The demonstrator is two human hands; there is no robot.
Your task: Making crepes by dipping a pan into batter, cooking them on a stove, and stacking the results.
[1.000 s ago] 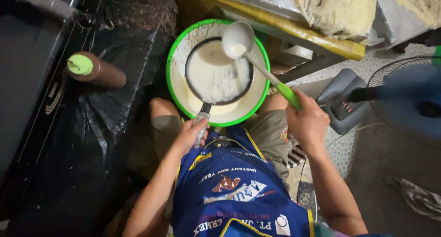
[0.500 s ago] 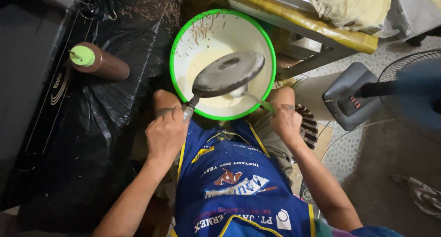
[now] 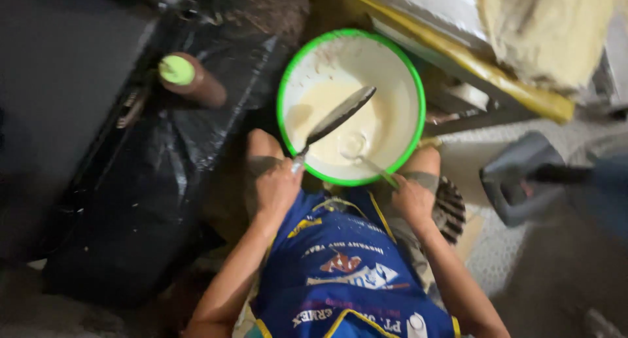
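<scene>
Left hand (image 3: 278,189) is clenching the handle of a small pan (image 3: 340,115), holding it tilted on edge over the green-rimmed basin (image 3: 285,83) of batter at 12 o'clock. Right hand (image 3: 412,199) is gripping the ladle (image 3: 366,158), bowl dipping into batter at 1 o'clock.

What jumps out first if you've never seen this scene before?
The big white basin with a bright green rim, full of pale batter, sits at top centre between the person's knees. The left hand tilts a small dark pan over it, while the right hand dips a ladle into the batter. A brown bottle with a green cap lies on black plastic at left.
</scene>
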